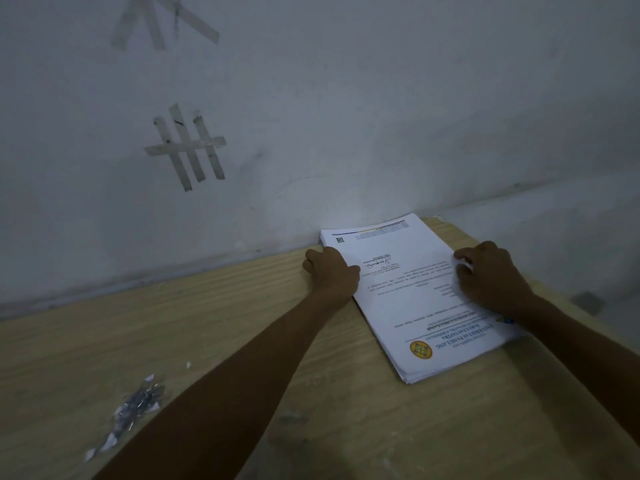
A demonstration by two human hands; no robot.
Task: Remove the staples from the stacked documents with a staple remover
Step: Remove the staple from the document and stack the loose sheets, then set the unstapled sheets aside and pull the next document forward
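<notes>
Loose staples (138, 403) and paper scraps (110, 439) lie heaped near left on the bench (207, 323). Tape strips (188, 147) cross the wall (346, 98) behind. Bare wood lies open between heap and stack (415, 289), which sits far right, close against the wall. Its top sheet is a printed letter with a yellow crest, turned away from us. Our left hand (330, 268) grips its left edge; our right hand (491, 275) rests on its right side, fingers bent, whether pinching a sheet we cannot tell
</notes>
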